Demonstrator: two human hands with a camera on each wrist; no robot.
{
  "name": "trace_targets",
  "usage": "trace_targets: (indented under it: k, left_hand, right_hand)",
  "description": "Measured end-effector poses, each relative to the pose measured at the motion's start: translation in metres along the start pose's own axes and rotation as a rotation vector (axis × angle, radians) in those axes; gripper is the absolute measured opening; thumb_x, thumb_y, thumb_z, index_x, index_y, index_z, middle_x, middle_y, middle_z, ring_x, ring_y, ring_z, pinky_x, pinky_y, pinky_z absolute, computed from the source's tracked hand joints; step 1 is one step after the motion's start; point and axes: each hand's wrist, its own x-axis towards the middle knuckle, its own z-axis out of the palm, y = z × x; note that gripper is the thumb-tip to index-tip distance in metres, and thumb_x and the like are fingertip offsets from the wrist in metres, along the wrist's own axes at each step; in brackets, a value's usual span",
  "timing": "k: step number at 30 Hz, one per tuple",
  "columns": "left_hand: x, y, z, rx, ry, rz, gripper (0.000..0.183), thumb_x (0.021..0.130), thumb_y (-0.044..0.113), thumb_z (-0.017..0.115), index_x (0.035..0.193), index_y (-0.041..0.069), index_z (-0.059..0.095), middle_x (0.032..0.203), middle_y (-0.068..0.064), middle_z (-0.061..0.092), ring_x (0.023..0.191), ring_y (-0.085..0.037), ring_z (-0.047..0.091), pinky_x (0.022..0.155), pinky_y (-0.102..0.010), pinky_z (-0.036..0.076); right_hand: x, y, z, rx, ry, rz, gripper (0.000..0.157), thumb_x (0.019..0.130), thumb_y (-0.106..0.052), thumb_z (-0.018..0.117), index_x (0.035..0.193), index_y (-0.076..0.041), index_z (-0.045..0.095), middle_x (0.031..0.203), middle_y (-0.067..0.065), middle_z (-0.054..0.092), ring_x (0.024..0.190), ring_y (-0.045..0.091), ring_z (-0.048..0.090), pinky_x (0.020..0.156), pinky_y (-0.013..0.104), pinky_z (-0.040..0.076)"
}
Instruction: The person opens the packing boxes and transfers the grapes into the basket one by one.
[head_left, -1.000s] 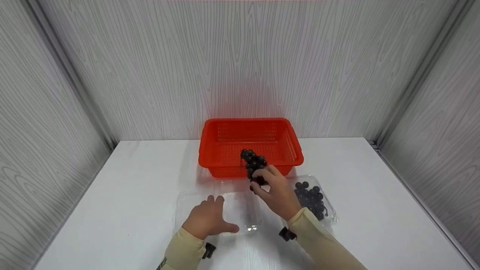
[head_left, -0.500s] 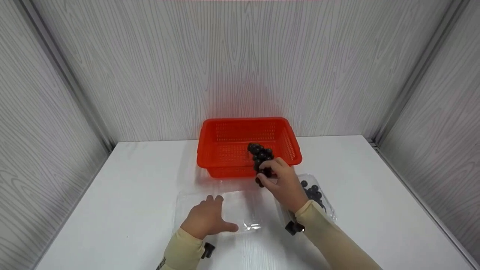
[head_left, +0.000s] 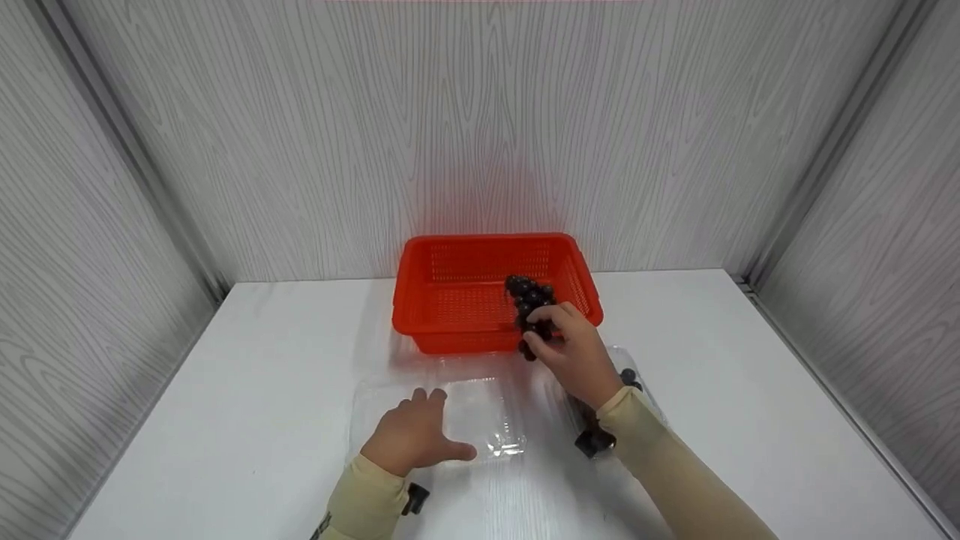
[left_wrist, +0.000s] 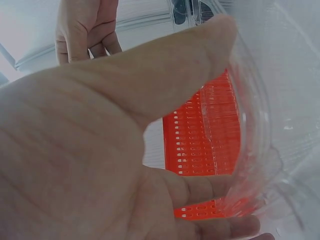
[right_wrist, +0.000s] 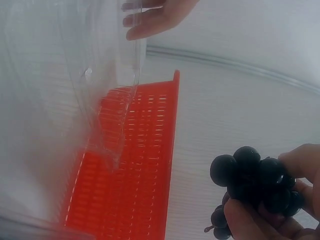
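My right hand (head_left: pixel 574 352) pinches a bunch of dark grapes (head_left: pixel 529 294) between thumb and fingers. In the head view the bunch appears over the front right rim of the red basket (head_left: pixel 420 343); the right wrist view shows the grapes (right_wrist: pixel 245 172) close up. With thumb and fingers spread, my left hand (head_left: pixel 409 436) lies at the left part of a clear plastic container (head_left: pixel 480 420) in front of the basket. The thumb and fingertips meet its edge in the left wrist view. More dark grapes (head_left: pixel 628 376) sit in a second clear container, mostly hidden under my right hand and wrist.
The white table (head_left: pixel 247 390) extends to both sides of the containers. Pale wood-grain panels, including the back wall (head_left: pixel 480 120), enclose it behind and at left and right. The red basket stands close to the back wall.
My right hand has moved right and a little away from me, with the grapes in it, covering more of the container with grapes. My left hand stays in place.
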Motion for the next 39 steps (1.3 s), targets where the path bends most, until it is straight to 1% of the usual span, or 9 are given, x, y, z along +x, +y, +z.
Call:
trace_targets:
  k: [4, 8, 15, 20, 26, 33, 39]
  left_hand:
    - [0.0, 0.0, 0.0, -0.004, -0.008, -0.007, 0.096, 0.073, 0.053, 0.089, 0.143, -0.002, 0.052, 0.13, -0.024, 0.057, 0.104, -0.041, 0.063, 0.093, -0.056, 0.054]
    - [0.0, 0.0, 0.001, -0.006, -0.014, -0.01, 0.096, 0.074, 0.053, 0.088, 0.144, -0.002, 0.051, 0.131, -0.025, 0.057, 0.102, -0.04, 0.063, 0.093, -0.056, 0.054]
    - [-0.001, 0.002, 0.0, 0.009, -0.005, -0.003, 0.094, 0.074, 0.053, 0.087, 0.142, -0.002, 0.052, 0.126, -0.024, 0.058, 0.099, -0.038, 0.063, 0.091, -0.055, 0.055]
    - [-0.002, 0.004, -0.001, 0.01, -0.004, 0.008, 0.094, 0.075, 0.052, 0.087, 0.142, -0.003, 0.052, 0.125, -0.024, 0.058, 0.098, -0.039, 0.064, 0.09, -0.056, 0.055]
    - [-0.003, 0.004, 0.0, 0.005, -0.009, 0.003, 0.094, 0.075, 0.052, 0.087, 0.143, -0.003, 0.052, 0.129, -0.025, 0.058, 0.102, -0.039, 0.063, 0.093, -0.057, 0.054]
    - [-0.003, 0.002, 0.001, 0.002, 0.011, 0.014, 0.095, 0.075, 0.052, 0.088, 0.143, -0.003, 0.052, 0.126, -0.024, 0.058, 0.102, -0.04, 0.064, 0.09, -0.057, 0.055]
    - [-0.003, 0.003, 0.001, -0.004, 0.001, 0.001, 0.095, 0.075, 0.052, 0.088, 0.144, -0.003, 0.051, 0.127, -0.024, 0.058, 0.104, -0.04, 0.063, 0.092, -0.057, 0.054]
  right_hand:
    - [0.004, -0.002, -0.002, 0.023, -0.015, 0.007, 0.018, 0.096, -0.013, 0.074, 0.113, -0.013, 0.069, 0.111, 0.002, 0.065, 0.098, 0.017, 0.062, 0.084, 0.033, 0.06]
    - [0.009, -0.003, -0.003, 0.018, -0.033, 0.025, 0.019, 0.097, -0.014, 0.074, 0.115, -0.012, 0.068, 0.113, 0.004, 0.064, 0.1, 0.019, 0.062, 0.085, 0.035, 0.06]
    - [0.02, -0.004, -0.004, 0.052, -0.063, 0.08, 0.021, 0.098, -0.016, 0.072, 0.117, -0.012, 0.066, 0.118, 0.006, 0.063, 0.106, 0.023, 0.061, 0.088, 0.038, 0.06]
    - [0.027, 0.002, -0.004, 0.031, -0.093, 0.117, 0.023, 0.098, -0.02, 0.073, 0.119, -0.013, 0.065, 0.121, 0.006, 0.063, 0.11, 0.024, 0.06, 0.092, 0.041, 0.059]
    - [0.034, 0.009, -0.003, -0.002, -0.137, 0.157, 0.025, 0.098, -0.021, 0.073, 0.12, -0.014, 0.064, 0.124, 0.008, 0.063, 0.115, 0.026, 0.06, 0.096, 0.043, 0.057]
    - [0.043, 0.016, 0.001, -0.027, -0.153, 0.198, 0.027, 0.098, -0.023, 0.073, 0.122, -0.015, 0.063, 0.125, 0.006, 0.062, 0.117, 0.025, 0.059, 0.102, 0.046, 0.053]
    - [0.048, 0.018, 0.006, -0.025, -0.174, 0.218, 0.029, 0.099, -0.024, 0.072, 0.124, -0.014, 0.061, 0.129, 0.007, 0.062, 0.121, 0.026, 0.059, 0.104, 0.046, 0.052]
